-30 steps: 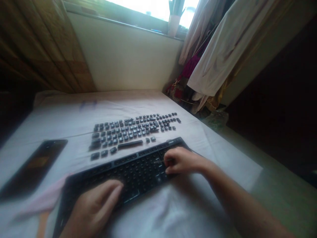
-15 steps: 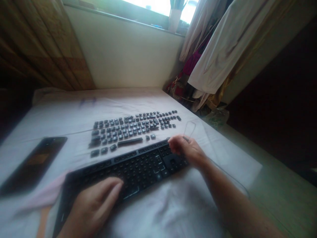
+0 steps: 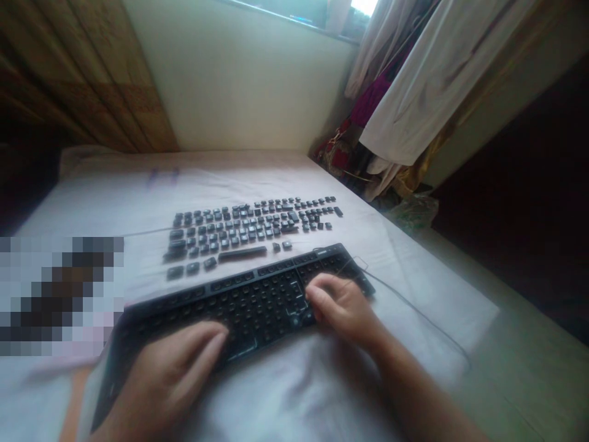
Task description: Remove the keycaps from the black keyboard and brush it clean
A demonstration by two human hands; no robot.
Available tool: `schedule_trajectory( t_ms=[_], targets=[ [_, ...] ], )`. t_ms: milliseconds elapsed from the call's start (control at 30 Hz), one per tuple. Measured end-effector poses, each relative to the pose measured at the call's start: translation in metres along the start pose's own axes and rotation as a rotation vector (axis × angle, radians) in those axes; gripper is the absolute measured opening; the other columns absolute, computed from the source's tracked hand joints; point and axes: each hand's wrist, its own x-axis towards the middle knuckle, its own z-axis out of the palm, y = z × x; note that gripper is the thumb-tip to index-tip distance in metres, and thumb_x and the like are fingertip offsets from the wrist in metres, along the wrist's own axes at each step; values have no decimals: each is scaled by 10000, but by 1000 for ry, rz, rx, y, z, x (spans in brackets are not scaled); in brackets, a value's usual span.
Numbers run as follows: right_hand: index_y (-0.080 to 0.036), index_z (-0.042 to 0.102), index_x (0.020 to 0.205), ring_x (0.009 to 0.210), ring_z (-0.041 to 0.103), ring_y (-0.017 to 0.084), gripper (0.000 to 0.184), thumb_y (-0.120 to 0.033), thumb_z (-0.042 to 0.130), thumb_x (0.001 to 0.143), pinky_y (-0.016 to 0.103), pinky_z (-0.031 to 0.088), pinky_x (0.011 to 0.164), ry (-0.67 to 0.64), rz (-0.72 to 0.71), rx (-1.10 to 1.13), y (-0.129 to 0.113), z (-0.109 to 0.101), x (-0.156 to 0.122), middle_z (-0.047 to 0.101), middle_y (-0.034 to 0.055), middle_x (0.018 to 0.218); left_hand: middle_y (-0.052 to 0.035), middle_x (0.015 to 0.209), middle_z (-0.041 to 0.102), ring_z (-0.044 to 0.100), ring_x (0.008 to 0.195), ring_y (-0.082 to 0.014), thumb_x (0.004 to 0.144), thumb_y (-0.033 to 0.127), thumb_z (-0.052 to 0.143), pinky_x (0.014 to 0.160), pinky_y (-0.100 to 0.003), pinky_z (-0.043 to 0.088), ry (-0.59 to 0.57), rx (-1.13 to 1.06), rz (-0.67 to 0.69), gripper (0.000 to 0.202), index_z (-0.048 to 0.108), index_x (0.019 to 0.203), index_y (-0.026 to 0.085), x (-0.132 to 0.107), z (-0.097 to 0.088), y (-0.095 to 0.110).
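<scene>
A black keyboard frame [image 3: 248,304] with its keycaps off lies on a pale sheet. My left hand [image 3: 170,374] rests on its near left part, fingers stretched flat and pressing it down. My right hand [image 3: 343,304] sits on the right part of the frame with the fingers curled under; what they hold, if anything, is hidden. Several loose black keycaps [image 3: 248,227] are laid out in rows just beyond the frame, with the long space bar [image 3: 242,253] in the nearest row. A thin cable [image 3: 414,307] runs from the keyboard's right end.
A pixelated dark flat object [image 3: 59,294] lies at the left on the sheet [image 3: 230,178]. A wall [image 3: 239,80] stands behind, with hanging cloths and clothes [image 3: 414,92] at the right. The sheet's right edge drops to a greenish floor [image 3: 529,350].
My right hand went from the keyboard's right part to its far right end near the cable, then came back onto the right part. The left hand stayed put. The view tilted down slightly.
</scene>
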Motion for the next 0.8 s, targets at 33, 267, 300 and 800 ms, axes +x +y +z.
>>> schedule_trajectory(
  t_ms=[33,267,300,800],
  targets=[
    [-210,596,696,418,550,116,277,-402,579,896,219,423,468,0,-18,-16,-1,0,-1,590,-34,474,55,843,792,750,694,-118,950,437,591,664,-117,562,4,9,10,199,735,966,300,1,0,1],
    [-205,618,734,425,554,116,245,-331,539,929,215,432,468,-13,-140,-102,0,3,-4,599,-32,489,76,832,787,750,689,-95,967,391,573,652,-93,552,20,34,53,168,715,954,301,4,-2,6],
    [-205,618,735,432,557,116,245,-323,536,933,214,430,469,-5,-165,-120,1,4,-5,599,-30,499,80,831,786,749,688,-91,969,387,572,652,-90,549,21,34,58,164,712,955,302,4,-2,6],
    [-200,623,734,432,621,130,386,-316,427,1046,217,410,490,207,-527,-605,-5,27,-7,651,11,524,67,816,779,741,671,-101,974,337,552,617,-128,551,0,33,77,166,707,947,286,8,1,9]
  ],
)
